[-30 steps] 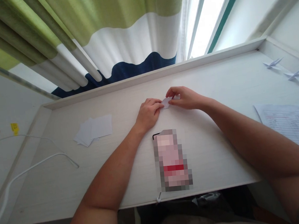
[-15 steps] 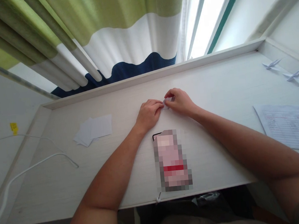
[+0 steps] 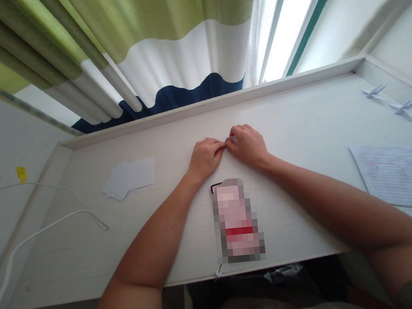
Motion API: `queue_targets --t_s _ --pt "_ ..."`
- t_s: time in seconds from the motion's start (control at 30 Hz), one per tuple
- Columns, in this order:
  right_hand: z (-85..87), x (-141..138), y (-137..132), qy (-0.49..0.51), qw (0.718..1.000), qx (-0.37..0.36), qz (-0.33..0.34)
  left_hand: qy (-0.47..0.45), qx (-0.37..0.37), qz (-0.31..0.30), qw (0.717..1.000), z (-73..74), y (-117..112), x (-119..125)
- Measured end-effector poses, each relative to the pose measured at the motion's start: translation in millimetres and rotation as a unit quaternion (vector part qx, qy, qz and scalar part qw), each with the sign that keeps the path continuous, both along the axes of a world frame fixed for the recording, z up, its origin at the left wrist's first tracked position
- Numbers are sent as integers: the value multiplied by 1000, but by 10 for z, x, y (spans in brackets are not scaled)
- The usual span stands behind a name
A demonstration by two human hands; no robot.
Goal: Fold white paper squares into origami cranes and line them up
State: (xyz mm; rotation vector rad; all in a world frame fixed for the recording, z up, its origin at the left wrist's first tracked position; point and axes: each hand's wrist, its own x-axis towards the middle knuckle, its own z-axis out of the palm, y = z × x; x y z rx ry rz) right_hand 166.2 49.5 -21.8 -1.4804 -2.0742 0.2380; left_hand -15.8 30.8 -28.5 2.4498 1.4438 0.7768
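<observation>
A small folded piece of white paper (image 3: 230, 140) is pinched between my two hands over the middle of the desk, mostly hidden by the fingers. My left hand (image 3: 207, 157) grips its left end with fingertips pressed together. From the right, my right hand (image 3: 247, 143) closes over it, fingers curled and thumb against the paper. Just below the hands a phone (image 3: 237, 219) lies on the desk, its screen blurred out. Off to the left rests a fanned stack of white paper sheets (image 3: 141, 173).
Folded paper shapes (image 3: 406, 105) stand along the desk's right side. A lined written sheet (image 3: 402, 171) lies below them. A white cable (image 3: 49, 226) runs across the left. Raised boards edge the white desk (image 3: 296, 113), with a curtain (image 3: 182, 50) behind.
My right hand has turned and curled further over the paper, covering more of it. The left hand stays nearly in place, still pinching.
</observation>
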Motion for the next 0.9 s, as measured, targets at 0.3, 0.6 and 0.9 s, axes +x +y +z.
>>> queue_targets --t_s 0.3,0.6,0.9 --pt "-6 91 63 43 999 -5 24 -6 -5 -4 1000 14 -17 0" --pt "111 161 101 164 978 -128 -19 -3 0 2 1000 25 -34 10" --pt "67 155 81 167 983 -76 -5 2 -2 2 1000 28 -43 16"
